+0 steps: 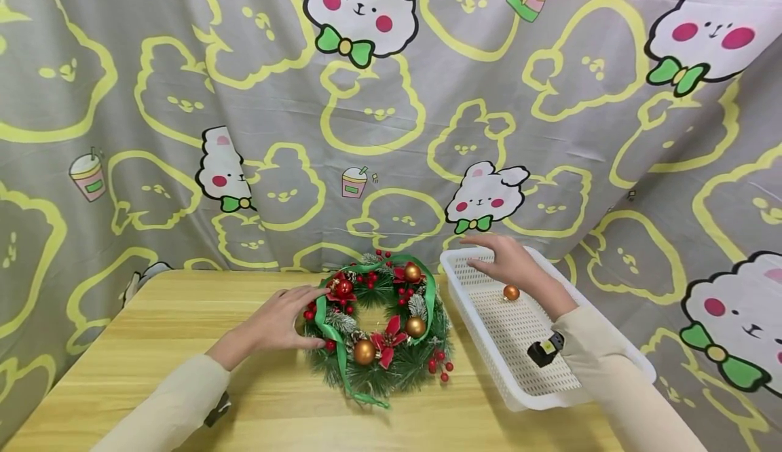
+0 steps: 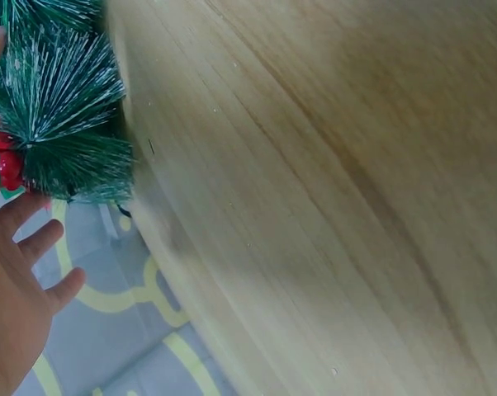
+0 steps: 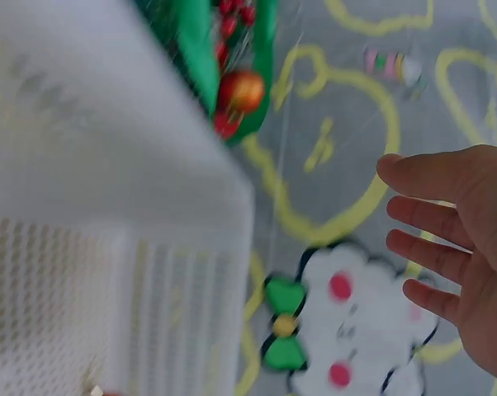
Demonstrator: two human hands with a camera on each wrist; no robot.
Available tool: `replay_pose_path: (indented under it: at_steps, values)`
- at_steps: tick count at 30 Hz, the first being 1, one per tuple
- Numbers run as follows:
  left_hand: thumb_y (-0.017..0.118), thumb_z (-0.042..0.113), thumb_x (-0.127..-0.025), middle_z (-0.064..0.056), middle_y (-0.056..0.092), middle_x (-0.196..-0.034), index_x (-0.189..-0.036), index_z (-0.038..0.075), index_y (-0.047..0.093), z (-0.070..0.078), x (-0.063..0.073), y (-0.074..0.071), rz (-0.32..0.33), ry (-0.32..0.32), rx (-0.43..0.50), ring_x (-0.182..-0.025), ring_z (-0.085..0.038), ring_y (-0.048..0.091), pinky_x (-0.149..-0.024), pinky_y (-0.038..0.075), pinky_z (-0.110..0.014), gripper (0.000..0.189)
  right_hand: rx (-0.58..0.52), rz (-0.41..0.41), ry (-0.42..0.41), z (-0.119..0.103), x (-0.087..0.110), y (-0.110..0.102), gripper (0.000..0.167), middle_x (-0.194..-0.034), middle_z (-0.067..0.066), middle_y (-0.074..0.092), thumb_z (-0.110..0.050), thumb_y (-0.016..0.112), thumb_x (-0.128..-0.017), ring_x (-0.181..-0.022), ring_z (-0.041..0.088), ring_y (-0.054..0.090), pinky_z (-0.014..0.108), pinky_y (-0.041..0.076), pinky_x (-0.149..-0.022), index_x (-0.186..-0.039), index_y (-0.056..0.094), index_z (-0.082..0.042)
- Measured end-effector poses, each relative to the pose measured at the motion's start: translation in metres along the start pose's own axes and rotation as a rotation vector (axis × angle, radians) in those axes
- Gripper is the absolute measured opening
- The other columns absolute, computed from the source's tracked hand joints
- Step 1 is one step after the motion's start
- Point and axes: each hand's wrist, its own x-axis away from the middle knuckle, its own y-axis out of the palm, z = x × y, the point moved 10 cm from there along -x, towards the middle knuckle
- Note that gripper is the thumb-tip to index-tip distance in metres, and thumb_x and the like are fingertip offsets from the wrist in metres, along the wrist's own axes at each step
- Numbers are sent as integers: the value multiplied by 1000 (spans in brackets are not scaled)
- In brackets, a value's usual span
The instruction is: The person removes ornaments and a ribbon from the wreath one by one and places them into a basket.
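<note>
A Christmas wreath (image 1: 403, 364) lies on the table, dressed with red berries, red flowers, gold balls and snowy sprigs. A green ribbon (image 1: 337, 350) loops over it, one end trailing onto the tabletop at the front. My left hand (image 1: 284, 319) rests at the wreath's left side with fingers spread, touching its edge; in the left wrist view the hand (image 2: 17, 289) is beside the needles and red berries. My right hand (image 1: 507, 262) hovers over the far end of a white basket (image 1: 482, 343), fingers extended and holding nothing. Inside the basket lies a small orange-gold ball (image 1: 511, 292).
The wooden table (image 1: 183, 316) runs up to a grey curtain (image 1: 391, 113) printed with yellow outlines and white rabbits. The basket stands right of the wreath, its raised rim between the two areas. Berries (image 1: 441, 366) stick out at the wreath's right front.
</note>
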Motion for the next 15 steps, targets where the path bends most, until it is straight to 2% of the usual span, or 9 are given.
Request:
replay_pose_path:
  at_steps: [8,15]
  values:
    - [70,78,-75,-18,50,-153,-156,19,42,-2,-1,0,-10,-8,3,-141,-40,47,-111,36,-69,104,-46,13,-180,-70,-11,3,44,-130,11,71,-11,79,-89,-120,31,66,50,55,-100,-132,68,-7]
    - [68,80,-75,-17,49,-155,-157,21,41,-2,-1,1,-24,-14,-4,-142,-39,47,-111,36,-69,104,-53,0,-299,-116,-12,23,43,-130,10,71,-12,81,-88,-121,28,67,46,54,-103,-129,70,-8]
